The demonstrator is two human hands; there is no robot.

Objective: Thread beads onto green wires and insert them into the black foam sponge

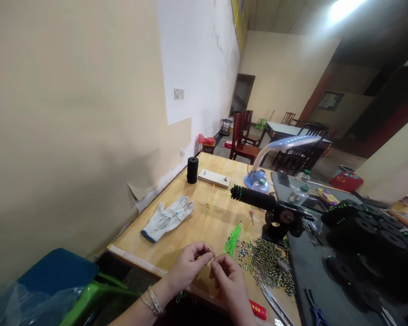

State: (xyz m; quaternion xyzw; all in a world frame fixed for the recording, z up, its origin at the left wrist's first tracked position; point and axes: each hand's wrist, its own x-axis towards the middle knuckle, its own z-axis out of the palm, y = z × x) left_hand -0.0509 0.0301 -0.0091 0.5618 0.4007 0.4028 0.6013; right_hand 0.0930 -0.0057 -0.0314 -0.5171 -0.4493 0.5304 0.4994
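My left hand and my right hand meet fingertip to fingertip over the front of the wooden table. Both are closed in a pinch on what looks like a thin line, barely visible between the fingers. A green loop of line hangs below my left wrist. Just beyond my right hand lies a bundle of bright green strands. Beside it are small mixed beads and a large pile of black-and-yellow striped pieces.
A white glove lies to the left, a black ribbed spool behind it. At the right stand a black winding device, a blue lamp and black foam spools. Scissors and a red tube lie near the front.
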